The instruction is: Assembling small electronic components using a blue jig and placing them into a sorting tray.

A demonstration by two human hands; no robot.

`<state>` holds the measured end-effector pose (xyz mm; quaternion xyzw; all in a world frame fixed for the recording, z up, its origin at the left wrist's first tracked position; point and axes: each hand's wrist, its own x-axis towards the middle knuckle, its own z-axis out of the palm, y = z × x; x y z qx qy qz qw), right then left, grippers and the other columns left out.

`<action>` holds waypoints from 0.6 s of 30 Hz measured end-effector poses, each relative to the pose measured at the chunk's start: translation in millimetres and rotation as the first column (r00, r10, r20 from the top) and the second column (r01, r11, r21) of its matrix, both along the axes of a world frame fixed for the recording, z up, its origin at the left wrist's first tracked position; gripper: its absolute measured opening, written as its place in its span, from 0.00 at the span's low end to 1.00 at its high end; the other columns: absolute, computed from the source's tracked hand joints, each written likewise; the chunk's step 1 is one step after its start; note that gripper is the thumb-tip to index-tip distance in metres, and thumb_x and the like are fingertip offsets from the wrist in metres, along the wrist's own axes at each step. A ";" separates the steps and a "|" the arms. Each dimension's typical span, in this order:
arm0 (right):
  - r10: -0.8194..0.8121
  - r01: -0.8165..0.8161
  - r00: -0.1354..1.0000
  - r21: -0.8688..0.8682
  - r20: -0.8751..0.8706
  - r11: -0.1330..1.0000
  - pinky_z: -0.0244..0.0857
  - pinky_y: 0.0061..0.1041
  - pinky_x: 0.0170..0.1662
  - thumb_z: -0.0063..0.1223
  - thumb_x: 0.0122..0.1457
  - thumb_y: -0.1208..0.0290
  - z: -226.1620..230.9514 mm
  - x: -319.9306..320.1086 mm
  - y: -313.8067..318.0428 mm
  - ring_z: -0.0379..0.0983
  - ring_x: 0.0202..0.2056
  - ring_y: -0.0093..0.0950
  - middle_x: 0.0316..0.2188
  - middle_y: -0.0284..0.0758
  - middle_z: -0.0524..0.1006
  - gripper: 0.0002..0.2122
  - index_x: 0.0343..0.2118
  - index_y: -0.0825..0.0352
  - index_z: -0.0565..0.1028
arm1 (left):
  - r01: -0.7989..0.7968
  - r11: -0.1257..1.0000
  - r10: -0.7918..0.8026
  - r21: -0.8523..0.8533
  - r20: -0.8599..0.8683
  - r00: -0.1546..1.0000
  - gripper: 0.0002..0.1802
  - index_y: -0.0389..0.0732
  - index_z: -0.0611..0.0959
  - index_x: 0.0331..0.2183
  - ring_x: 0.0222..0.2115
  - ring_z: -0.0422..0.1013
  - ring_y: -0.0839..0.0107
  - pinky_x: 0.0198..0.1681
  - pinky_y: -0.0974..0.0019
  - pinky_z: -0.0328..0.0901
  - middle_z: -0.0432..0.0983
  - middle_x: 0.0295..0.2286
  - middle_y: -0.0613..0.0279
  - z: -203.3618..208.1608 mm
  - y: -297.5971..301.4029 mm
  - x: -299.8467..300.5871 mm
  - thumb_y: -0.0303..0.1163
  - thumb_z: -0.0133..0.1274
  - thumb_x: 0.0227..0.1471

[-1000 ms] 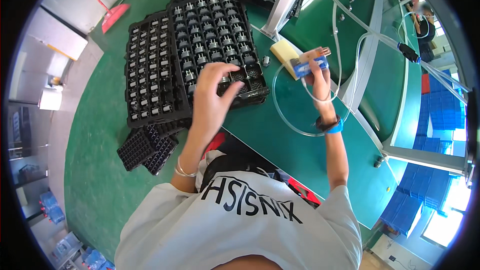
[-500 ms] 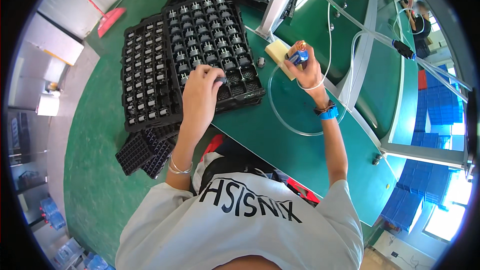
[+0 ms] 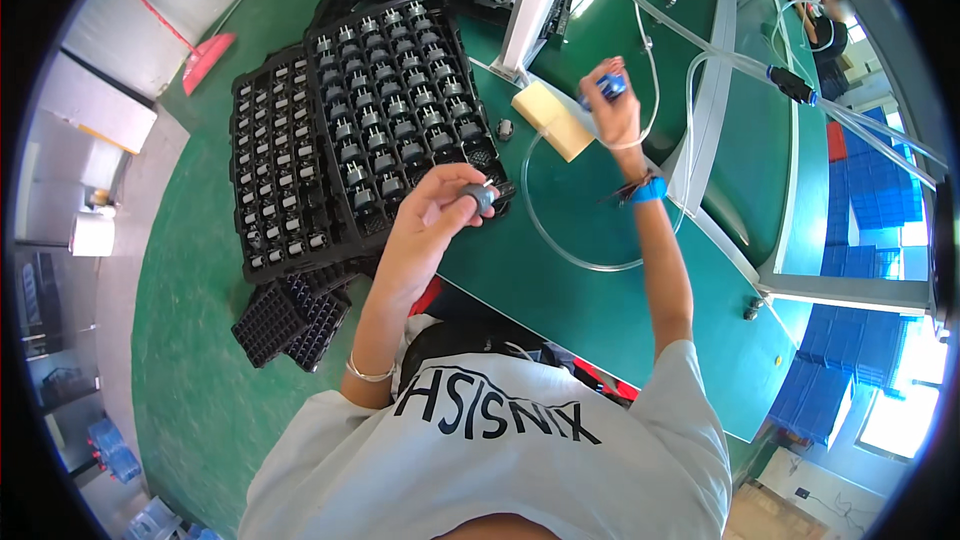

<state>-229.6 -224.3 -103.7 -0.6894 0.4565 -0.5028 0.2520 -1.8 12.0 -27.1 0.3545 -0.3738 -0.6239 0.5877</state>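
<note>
- Evidently, the left hand (image 3: 432,225) has its grip clamped on a dark grey plug piece (image 3: 481,200), thumb against fingers, near the middle of the frame. The pinch leaves the end with the metal pins showing, perhaps so that part can be reached.
- The plug piece is off the worktop (image 3: 575,305), just beside the lower right corner of the larger black tray (image 3: 484,156), so it seems kept close to its pockets.
- The right hand (image 3: 616,116), right of centre and higher in the frame, has its grip closed round a blue tool (image 3: 611,87). The fist is blurred, so how each finger sits is hard to tell. Wrapping it in the palm probably steadies it better than a fingertip hold would.
- Pale tubing (image 3: 655,90) runs near that wrist, and a clear hose (image 3: 533,220) curves widely over the worktop, a slack that likely gives the hand room to move; whether either joins the tool I cannot tell.
- Plug pieces stand in rows with pins up in the larger tray, which presumably keeps them apart and easy to pick. A narrower black tray (image 3: 238,195) of small pieces lies against its left side.
- A yellow block (image 3: 552,120) sits between the larger tray and the right hand, with one loose piece (image 3: 505,129) near it.
</note>
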 end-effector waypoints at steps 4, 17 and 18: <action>-0.366 0.360 0.913 -0.065 -0.180 0.931 0.67 0.35 0.28 0.56 0.47 0.58 12.0 -33.2 -42.2 0.73 0.25 0.45 0.22 0.45 0.75 0.17 0.33 0.66 0.71 | -0.044 0.998 0.046 0.051 -0.031 0.998 0.17 0.39 0.71 0.41 0.33 0.69 0.74 0.37 0.74 0.62 0.74 0.32 0.60 10.0 4.0 -13.6 0.27 0.54 0.46; -0.423 0.262 0.833 -0.418 -0.356 0.870 0.64 0.34 0.31 0.53 0.49 0.55 24.8 -27.9 -26.9 0.72 0.28 0.39 0.26 0.41 0.75 0.18 0.34 0.66 0.72 | -0.100 0.992 0.093 -0.082 -0.084 0.992 0.15 0.35 0.75 0.36 0.35 0.70 0.75 0.42 0.71 0.65 0.71 0.33 0.63 6.6 3.4 -18.5 0.17 0.56 0.42; -0.125 0.127 0.989 0.018 -0.078 0.992 0.64 0.30 0.32 0.53 0.50 0.55 37.9 -15.4 -0.2 0.72 0.30 0.34 0.29 0.38 0.74 0.18 0.35 0.65 0.72 | -0.103 0.992 0.097 -0.074 -0.083 0.992 0.15 0.35 0.75 0.36 0.35 0.70 0.75 0.42 0.71 0.65 0.71 0.33 0.63 5.4 3.3 -18.4 0.17 0.56 0.42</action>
